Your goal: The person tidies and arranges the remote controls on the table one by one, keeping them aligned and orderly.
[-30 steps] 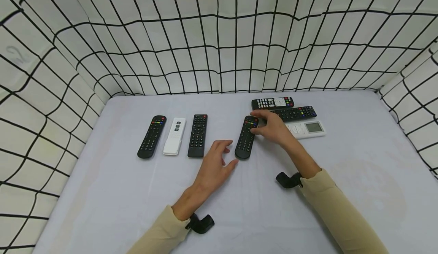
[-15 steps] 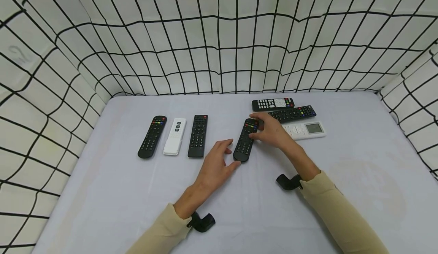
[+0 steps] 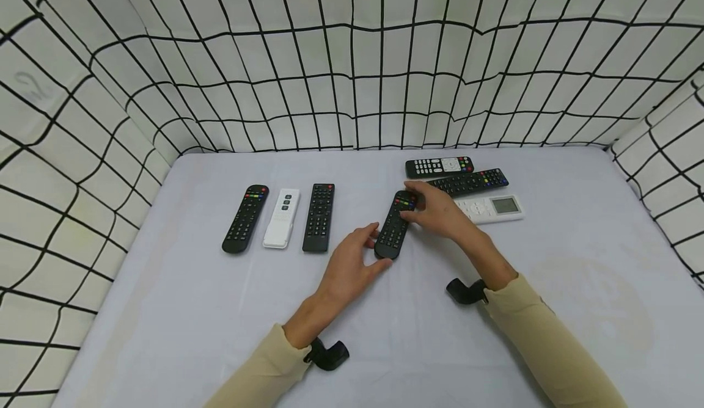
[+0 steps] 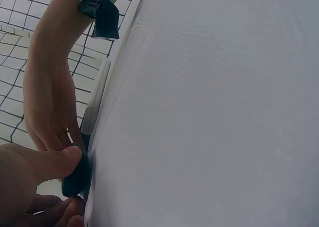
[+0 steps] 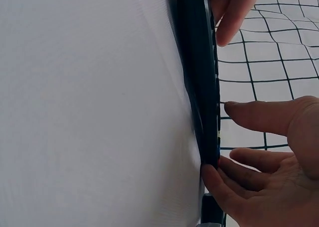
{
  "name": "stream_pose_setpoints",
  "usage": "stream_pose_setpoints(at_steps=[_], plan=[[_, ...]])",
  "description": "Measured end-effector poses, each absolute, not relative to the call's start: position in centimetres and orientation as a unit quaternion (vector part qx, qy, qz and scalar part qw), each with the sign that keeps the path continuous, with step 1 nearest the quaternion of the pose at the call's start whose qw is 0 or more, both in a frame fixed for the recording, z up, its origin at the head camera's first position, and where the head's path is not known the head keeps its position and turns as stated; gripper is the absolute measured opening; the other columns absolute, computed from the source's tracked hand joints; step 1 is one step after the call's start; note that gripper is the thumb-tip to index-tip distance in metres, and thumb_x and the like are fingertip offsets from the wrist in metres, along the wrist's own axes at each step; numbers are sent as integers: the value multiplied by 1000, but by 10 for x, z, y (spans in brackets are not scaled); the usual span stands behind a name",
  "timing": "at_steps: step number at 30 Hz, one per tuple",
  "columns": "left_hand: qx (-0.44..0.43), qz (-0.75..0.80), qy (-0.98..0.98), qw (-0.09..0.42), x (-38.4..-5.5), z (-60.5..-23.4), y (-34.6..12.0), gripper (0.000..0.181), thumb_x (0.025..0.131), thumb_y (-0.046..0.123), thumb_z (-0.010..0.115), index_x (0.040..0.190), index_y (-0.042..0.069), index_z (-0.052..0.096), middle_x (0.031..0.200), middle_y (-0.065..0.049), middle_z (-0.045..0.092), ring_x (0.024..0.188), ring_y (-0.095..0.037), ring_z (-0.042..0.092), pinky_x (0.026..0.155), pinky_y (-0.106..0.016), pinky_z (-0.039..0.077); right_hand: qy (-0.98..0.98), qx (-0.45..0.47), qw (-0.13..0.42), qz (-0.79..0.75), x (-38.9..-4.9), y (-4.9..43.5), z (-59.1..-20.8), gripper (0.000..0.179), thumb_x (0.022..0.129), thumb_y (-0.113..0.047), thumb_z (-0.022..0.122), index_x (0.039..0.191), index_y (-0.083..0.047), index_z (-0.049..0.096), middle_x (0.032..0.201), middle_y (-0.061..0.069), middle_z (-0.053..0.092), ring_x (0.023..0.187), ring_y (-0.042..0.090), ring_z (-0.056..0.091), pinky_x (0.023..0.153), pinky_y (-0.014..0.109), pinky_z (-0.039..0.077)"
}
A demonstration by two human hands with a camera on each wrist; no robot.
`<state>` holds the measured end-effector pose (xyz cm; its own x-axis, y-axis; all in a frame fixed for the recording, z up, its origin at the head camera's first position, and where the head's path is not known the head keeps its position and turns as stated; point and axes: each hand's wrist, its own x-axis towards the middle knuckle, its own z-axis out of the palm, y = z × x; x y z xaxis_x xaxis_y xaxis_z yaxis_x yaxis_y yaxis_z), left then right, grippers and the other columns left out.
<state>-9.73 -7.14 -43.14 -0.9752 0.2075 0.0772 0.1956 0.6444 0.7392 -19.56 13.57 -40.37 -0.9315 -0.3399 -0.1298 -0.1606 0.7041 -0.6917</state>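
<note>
Left hand [image 3: 349, 270] and right hand [image 3: 437, 212], both loosely spread, frame the near and far ends of a black remote [image 3: 393, 229] lying on the surface [image 3: 407, 341] between other remotes [image 3: 318, 218]. Adjusting its slant seems the step in hand; the next move probably calls for light, even nudges.

I count seven remotes [image 3: 393, 228] on one white table [image 3: 192, 322]. Five are black and two are white. There is one little screen [image 3: 504, 205]. I see two hands, one left hand [image 3: 349, 267] and one right hand [image 3: 440, 209], plus two tan sleeves [image 3: 550, 335]. The right hand hides bits of two remotes, so seven is my best count.
</note>
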Motion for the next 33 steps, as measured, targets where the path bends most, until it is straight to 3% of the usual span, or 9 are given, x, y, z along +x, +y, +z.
stream_pose_setpoints(at_steps=[3, 7, 11, 15, 20, 28, 33], plan=[[115, 408, 905, 11, -97, -431, -73, 69, 87, 18, 86, 147, 4, 55, 123, -11, 71, 109, -23, 66, 93, -38, 55, 912, -139, 112, -369, -195, 137, -404, 67, 96, -16, 75, 154, 0, 45, 153, 23, 54, 125, 37, 60, 104, 50, 52], [122, 412, 903, 10, -96, -431, -74, 68, 88, 17, 85, 147, 4, 55, 122, -10, 70, 90, -16, 61, 75, -25, 50, 905, -138, 99, -390, -195, 138, -405, 65, 95, -14, 76, 152, -2, 48, 151, 22, 55, 130, 39, 59, 108, 51, 51], [128, 426, 896, 2, -94, -430, -76, 67, 88, 12, 83, 148, 2, 54, 120, -13, 68, 77, -11, 55, 68, -20, 48, 892, -135, 89, -421, -195, 139, -405, 60, 95, -10, 75, 150, -3, 51, 150, 22, 56, 135, 42, 58, 107, 53, 53], [129, 447, 885, -7, -94, -431, -76, 66, 88, 6, 83, 147, 0, 54, 123, -15, 66, 79, -12, 61, 72, -23, 55, 881, -131, 78, -447, -197, 139, -405, 57, 95, -8, 74, 148, -5, 53, 152, 19, 56, 138, 42, 57, 104, 54, 54], [127, 467, 875, -13, -93, -431, -76, 66, 86, 1, 82, 146, -1, 54, 128, -18, 64, 94, -20, 70, 83, -28, 61, 871, -116, 64, -473, -201, 136, -409, 55, 94, -7, 75, 146, -8, 57, 150, 16, 58, 135, 39, 59, 103, 52, 55], [117, 483, 867, -31, -92, -432, -76, 63, 84, -1, 84, 141, -1, 59, 128, -18, 64, 108, -27, 69, 93, -30, 61, 856, -76, 72, -507, -203, 129, -407, 50, 93, -11, 76, 141, -6, 61, 143, 16, 63, 131, 35, 61, 102, 48, 54], [109, 486, 866, -39, -90, -432, -77, 62, 82, 0, 86, 139, 0, 61, 125, -17, 64, 112, -27, 68, 95, -29, 60, 848, -61, 81, -520, -205, 126, -407, 48, 93, -12, 77, 138, -7, 63, 138, 15, 65, 124, 32, 63, 94, 40, 51]])
